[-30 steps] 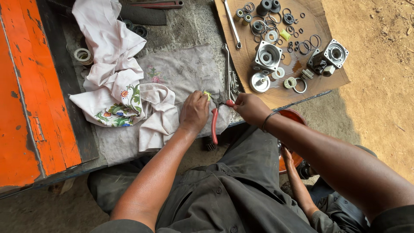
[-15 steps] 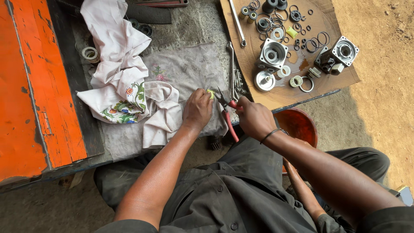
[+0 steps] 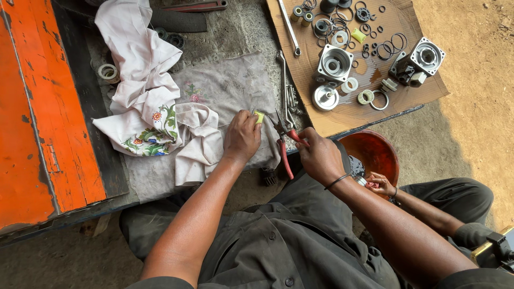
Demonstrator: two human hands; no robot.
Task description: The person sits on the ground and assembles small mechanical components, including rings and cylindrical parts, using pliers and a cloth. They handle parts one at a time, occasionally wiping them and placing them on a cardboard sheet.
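Yellow-green and small, the piece (image 3: 259,116) sits pinched in the fingertips of the left hand (image 3: 242,136), which is curled shut over it and rests on the grey cloth (image 3: 225,88) covering the surface. Just to its right, the right hand (image 3: 320,158) is closed around the red handles of the pliers (image 3: 284,140). Their long axis slants up and leftward, so the dark nose ends just beside the piece, not clearly touching it. Beyond the right hand lies cardboard (image 3: 300,59) spread with metal housings and rings. Another person's hand (image 3: 381,184) is at the orange bowl (image 3: 381,152).
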